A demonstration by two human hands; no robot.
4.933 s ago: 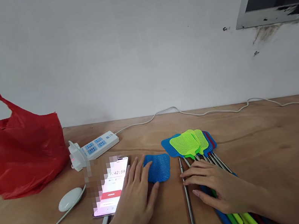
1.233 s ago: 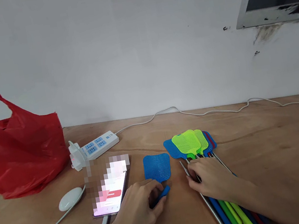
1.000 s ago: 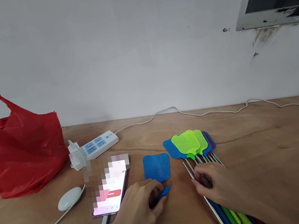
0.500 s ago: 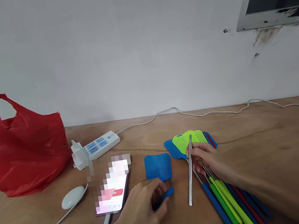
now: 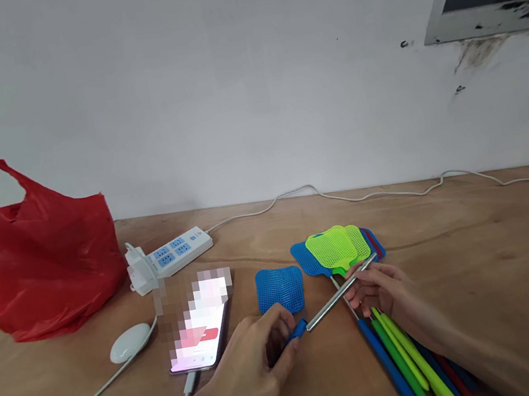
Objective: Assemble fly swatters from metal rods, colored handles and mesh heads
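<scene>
Between the thumb and fingers of my left hand (image 5: pixel 256 361) is a blue handle (image 5: pixel 297 329), most of it hidden in the palm. My right hand (image 5: pixel 378 287) pinches a shiny metal tube (image 5: pixel 332 300) near its upper end. The tube slants down to the left, its lower end at the tip of the blue handle; whether they touch I cannot tell. Just beyond my left hand lies a blue mesh fly swatter head (image 5: pixel 280 289). Below and around my right hand rest several fly swatters, with green and blue mesh heads (image 5: pixel 334 248) and coloured handles (image 5: pixel 418 361).
A lit phone (image 5: pixel 199 327) lies on the wooden table left of my left hand, its cable plugged in. Beyond it are a white power strip (image 5: pixel 179 251), a white oval device (image 5: pixel 129 343) and a red plastic bag (image 5: pixel 46 261). A thin cord runs along the wall.
My right hand has swung the metal tube from nearly upright to a slant, bringing its lower end left to the blue handle. The handle's tip has risen slightly in my left hand.
</scene>
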